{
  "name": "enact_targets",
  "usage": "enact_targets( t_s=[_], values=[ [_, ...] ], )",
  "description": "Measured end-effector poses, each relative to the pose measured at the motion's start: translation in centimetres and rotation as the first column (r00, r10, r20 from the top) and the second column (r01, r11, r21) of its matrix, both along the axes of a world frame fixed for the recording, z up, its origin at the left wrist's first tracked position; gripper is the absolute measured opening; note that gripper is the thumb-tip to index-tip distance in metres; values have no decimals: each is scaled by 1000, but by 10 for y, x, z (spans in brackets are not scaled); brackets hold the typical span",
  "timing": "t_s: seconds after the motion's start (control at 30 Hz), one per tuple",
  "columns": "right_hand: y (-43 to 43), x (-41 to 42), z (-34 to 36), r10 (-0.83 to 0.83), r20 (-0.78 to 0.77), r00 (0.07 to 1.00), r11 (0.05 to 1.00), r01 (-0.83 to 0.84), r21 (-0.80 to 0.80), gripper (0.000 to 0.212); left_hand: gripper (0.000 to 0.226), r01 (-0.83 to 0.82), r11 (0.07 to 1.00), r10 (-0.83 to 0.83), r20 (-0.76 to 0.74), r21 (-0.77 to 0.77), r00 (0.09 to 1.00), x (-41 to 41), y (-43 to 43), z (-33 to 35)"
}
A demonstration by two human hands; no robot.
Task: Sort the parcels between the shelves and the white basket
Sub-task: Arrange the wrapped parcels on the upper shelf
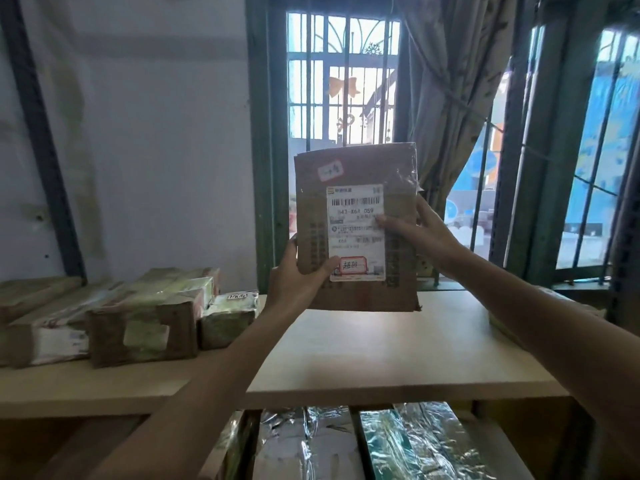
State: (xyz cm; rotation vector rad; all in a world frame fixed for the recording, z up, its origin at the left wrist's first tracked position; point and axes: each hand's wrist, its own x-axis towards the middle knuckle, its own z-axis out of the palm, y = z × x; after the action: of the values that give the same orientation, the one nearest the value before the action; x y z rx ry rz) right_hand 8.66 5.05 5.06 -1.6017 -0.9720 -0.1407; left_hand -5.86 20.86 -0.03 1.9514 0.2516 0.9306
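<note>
bare shelf (381, 358) centre, stacked parcels (138, 323) blocking left

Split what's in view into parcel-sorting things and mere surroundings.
Job: cardboard parcel held up by left hand and right hand; top shelf; taped parcels on its left; wrapped parcels on the shelf below.
Surroundings: barred window; curtain; wall.

Both bare arms reach forward and upward, forearms converging. The left hand (298, 277) grips the lower left edge of an upright flat brown cardboard parcel (360, 299), thumb laid across its front. The right hand (420, 230) holds the right edge, thumb pressing the white shipping label (356, 245), fingers behind.
</note>
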Motion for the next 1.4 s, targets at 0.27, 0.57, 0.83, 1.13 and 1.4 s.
enact_targets(
  t_s=[0.27,0.57,0.83,1.13,1.4],
  values=[
    [-31,-37,19,22,-145,989,927,35,373,22,60,179,984,-178,327,28,928,3,-31,6],
    [-210,-129,-1,-543,-43,838,774,520,363,59,69,513,848,-518,403,131,754,17,-185,-18],
    [-385,-180,-76,-835,-69,546,518,823,232,70,78,760,629,-773,231,162,590,15,-354,-86],
    [-525,-153,-315,-831,-508,228,317,944,-93,55,65,847,531,-836,-180,-26,519,29,-473,-283],
    [-525,-161,-572,-719,-689,-88,379,782,-495,42,69,760,605,-708,-598,-238,376,5,-466,-512]
  ],
)
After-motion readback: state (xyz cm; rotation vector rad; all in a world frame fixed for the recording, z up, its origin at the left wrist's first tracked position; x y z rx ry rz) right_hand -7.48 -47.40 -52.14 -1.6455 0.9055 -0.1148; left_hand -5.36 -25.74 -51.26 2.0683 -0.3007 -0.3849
